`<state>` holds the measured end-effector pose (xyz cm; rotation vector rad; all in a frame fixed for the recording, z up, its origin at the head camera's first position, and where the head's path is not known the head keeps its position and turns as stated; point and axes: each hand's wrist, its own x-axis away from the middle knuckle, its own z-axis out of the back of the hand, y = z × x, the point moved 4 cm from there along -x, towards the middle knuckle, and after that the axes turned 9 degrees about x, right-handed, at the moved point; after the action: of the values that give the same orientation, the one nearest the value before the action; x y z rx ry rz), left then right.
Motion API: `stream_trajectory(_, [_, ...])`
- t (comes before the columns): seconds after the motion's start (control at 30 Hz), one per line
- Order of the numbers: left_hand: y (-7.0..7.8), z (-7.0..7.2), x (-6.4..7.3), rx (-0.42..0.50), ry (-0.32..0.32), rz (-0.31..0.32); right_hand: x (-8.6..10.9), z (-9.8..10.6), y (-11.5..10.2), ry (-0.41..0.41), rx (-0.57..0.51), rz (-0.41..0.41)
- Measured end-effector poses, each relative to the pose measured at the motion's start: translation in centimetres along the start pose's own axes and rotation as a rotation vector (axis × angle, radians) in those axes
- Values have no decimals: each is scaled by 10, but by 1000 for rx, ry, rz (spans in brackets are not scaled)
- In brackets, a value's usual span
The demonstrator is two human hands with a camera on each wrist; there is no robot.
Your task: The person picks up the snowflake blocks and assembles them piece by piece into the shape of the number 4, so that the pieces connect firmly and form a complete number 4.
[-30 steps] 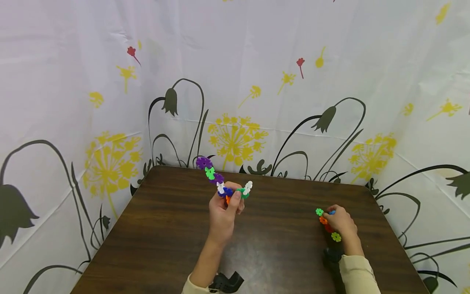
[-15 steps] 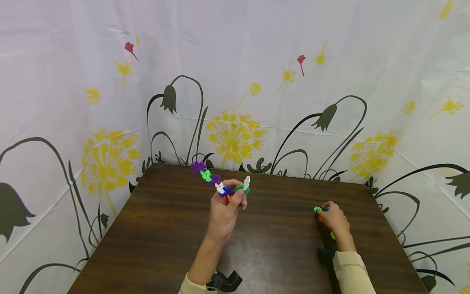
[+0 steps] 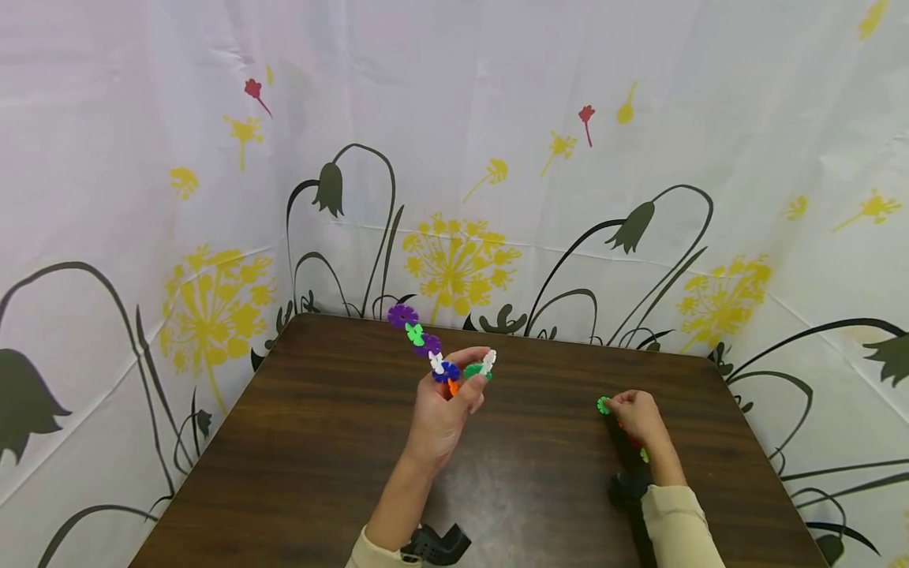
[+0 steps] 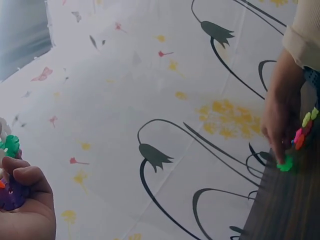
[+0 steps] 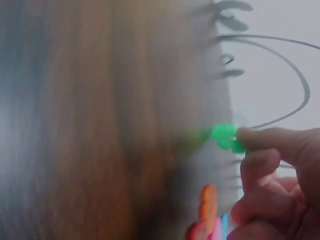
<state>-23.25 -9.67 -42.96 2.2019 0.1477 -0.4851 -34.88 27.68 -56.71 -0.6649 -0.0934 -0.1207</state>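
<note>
Purple, green, white, blue and orange flower-shaped pieces are making up a chain point(image 3: 428, 345), which the left hand point(image 3: 439, 410) is holding above the table point(image 3: 319, 442); its fingers are curling round the low bend, probably because a grip there is leaving both ends free. Farther right, the right hand point(image 3: 641, 416) is pinching a green piece point(image 3: 603, 405) narrowly between thumb and finger, seemingly by its edge so that the notched rim is showing. Whether that piece is touching the table cannot be told. An orange piece point(image 5: 208, 202), a red piece point(image 5: 197, 231) and a yellow-green piece point(image 3: 644, 455) are lying beside the right hand, partly hidden, presumably grouped there for easy reach. Printed cloth point(image 3: 454, 142) is hanging beyond the far edge.
</note>
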Motion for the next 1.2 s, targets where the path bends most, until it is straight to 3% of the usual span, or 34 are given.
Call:
stream_trajectory(0.17, [0,-2,5,-67,-47,-10,14,1,-32,25,-170,127])
stream_trajectory(0.4, [1,-5,9,-179,-148,-31,44,16,-109,36,-360,351])
stream_trajectory(0.57, [-2,-9,10,-131,-205,-29,80,32,-165,70,-361,480])
stream_trajectory(0.73, [-2,-10,9,-98,-226,-42,114,44,-207,91,-443,596])
stream_trajectory(0.97, [-4,-10,5,-87,-232,-16,144,51,-241,93,-456,710])
stream_trajectory(1.2, [-6,-12,5,-72,-246,36,154,51,-246,103,-444,752])
